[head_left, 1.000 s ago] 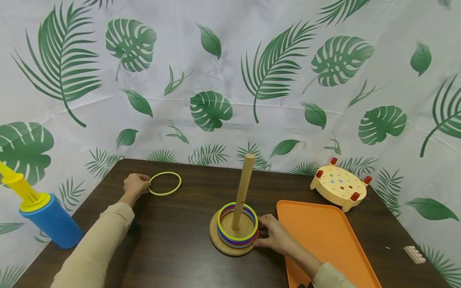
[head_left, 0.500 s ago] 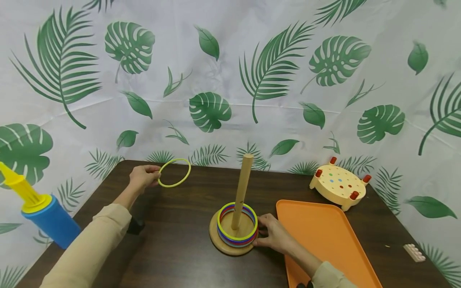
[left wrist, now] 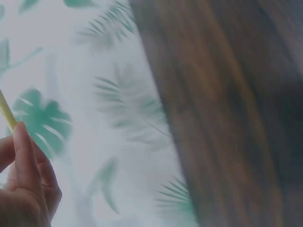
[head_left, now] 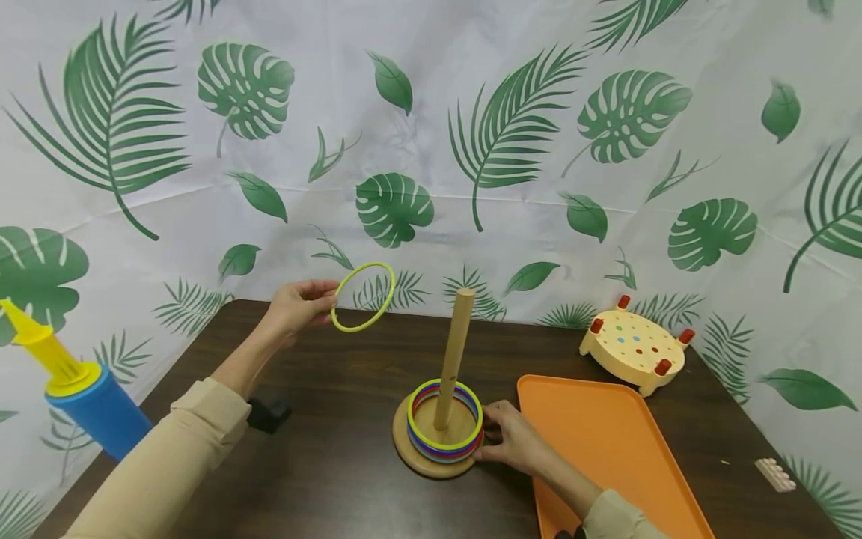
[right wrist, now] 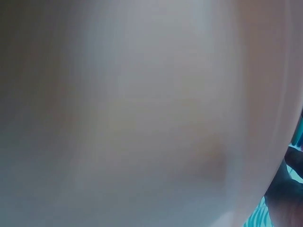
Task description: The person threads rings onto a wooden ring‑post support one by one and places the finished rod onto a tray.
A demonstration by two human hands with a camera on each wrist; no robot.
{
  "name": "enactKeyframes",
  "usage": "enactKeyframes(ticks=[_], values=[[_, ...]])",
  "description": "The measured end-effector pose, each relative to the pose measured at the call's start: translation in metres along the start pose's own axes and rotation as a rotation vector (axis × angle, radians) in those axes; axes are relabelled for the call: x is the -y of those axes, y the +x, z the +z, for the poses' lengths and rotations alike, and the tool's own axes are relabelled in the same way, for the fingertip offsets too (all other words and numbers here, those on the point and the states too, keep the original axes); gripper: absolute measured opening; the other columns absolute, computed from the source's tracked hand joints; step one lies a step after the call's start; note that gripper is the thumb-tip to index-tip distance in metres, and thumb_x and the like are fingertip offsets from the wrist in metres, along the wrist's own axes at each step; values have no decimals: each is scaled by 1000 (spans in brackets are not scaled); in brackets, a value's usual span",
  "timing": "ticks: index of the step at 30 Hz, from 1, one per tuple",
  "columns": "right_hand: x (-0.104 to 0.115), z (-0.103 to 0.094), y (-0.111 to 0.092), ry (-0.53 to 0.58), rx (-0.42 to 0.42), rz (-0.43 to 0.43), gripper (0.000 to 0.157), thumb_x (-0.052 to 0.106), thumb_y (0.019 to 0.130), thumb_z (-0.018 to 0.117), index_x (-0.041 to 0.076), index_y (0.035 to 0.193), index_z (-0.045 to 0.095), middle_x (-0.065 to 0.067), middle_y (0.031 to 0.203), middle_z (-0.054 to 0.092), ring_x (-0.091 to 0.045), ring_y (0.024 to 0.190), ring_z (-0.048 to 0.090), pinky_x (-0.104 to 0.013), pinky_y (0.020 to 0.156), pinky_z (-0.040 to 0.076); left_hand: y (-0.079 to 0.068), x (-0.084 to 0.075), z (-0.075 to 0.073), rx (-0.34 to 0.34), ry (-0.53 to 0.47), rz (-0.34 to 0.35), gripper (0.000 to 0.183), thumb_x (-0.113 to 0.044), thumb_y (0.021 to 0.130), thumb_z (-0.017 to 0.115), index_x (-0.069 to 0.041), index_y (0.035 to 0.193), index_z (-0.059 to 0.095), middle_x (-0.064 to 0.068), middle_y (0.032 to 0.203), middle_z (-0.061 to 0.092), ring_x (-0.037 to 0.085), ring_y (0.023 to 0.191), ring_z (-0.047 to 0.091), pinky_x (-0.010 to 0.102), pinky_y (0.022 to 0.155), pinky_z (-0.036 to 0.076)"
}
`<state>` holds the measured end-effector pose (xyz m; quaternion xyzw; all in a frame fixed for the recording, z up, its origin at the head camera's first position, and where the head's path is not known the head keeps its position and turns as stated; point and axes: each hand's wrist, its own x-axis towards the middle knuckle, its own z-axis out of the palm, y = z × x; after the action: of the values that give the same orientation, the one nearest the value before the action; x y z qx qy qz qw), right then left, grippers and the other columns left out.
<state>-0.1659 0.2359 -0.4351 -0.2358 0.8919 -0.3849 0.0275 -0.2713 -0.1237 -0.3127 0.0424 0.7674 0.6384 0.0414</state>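
My left hand pinches a yellow ring between thumb and fingers, tilted up above the far part of the table. Only a short piece of that yellow ring shows in the left wrist view, at the fingertips. A wooden ring toss stand with a tall upright post stands mid-table. Several rings are stacked round its post, a yellow one on top and blue, red and grey below. My right hand holds the stand's right edge, thumb toward the front, close against the rings.
An orange tray lies to the right of the stand. Behind it is an upturned cream stool with red feet. A blue and yellow pump stands at left, and a small pink block at far right.
My left hand has lifted the yellow ring from the far left of the table, up and to the right, tilting it more upright. My right hand and the stand stay in place.
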Motion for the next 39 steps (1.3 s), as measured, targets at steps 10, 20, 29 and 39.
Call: enactKeyframes(ticks=[10, 20, 29, 39], values=[[0, 0, -2, -5, -13, -4, 56, 11, 69, 83, -7, 116, 59, -15, 106, 49, -30, 99, 49, -32, 83, 54, -26, -42, 29, 73, -65, 126, 43, -11, 90, 63, 3, 129, 52, 2, 105, 60, 4, 83, 63, 23, 73, 56], [-2, 0, -2, -35, -25, -25, 57, 11, 68, 83, -7, 117, 59, -13, 104, 51, -27, 96, 48, -33, 83, 54, -42, -67, 55, 140, -41, 215, 36, -8, 88, 65, 1, 123, 58, 3, 101, 63, 9, 84, 61, 27, 72, 57], [-1, 1, -2, 4, -11, -12, 56, 8, 69, 83, -7, 117, 59, -15, 106, 49, -31, 99, 48, -33, 84, 54, -41, -66, 80, 196, -2, 233, 31, -4, 88, 64, 2, 118, 61, 12, 99, 64, 11, 81, 60, 27, 67, 57], [-1, 1, -1, -9, -15, -22, 52, 8, 68, 83, -6, 112, 60, -15, 104, 49, -31, 98, 49, -33, 82, 55, -33, -24, 104, 252, 130, 164, 27, -5, 88, 64, 2, 115, 64, 19, 101, 66, 9, 71, 61, 29, 64, 57]])
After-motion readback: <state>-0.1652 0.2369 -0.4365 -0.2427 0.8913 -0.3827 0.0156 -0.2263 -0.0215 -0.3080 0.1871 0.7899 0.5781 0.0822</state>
